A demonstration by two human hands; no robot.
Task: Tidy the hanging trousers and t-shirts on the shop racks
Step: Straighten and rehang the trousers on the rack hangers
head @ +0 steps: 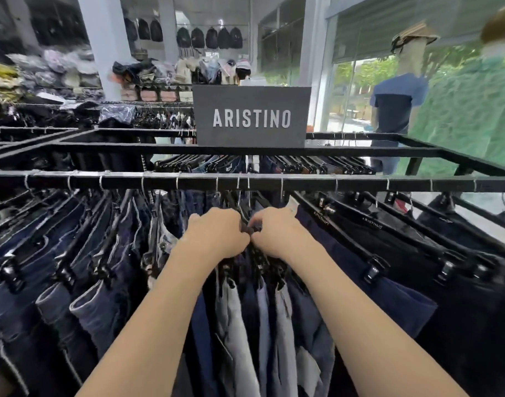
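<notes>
Dark jeans and trousers hang on black clip hangers from a black rack rail (303, 183) that runs across the view. My left hand (217, 233) and my right hand (277, 233) meet at the middle of the row. Both grip the same black clip hanger (250, 228) among a tight bunch of hangers, fingers curled over its top bar. Below my hands hang grey and navy trousers (274, 325). Denim jeans (82, 282) fan out to the left, and black trousers (417, 253) on hangers marked ARISTINO spread to the right.
A dark ARISTINO sign (251, 116) stands on the rack's far bar, with a second row of trousers behind it. Folded clothes are piled at the back left. A mannequin (397, 104) in a blue t-shirt stands at the right by the glass front, next to a blurred green garment.
</notes>
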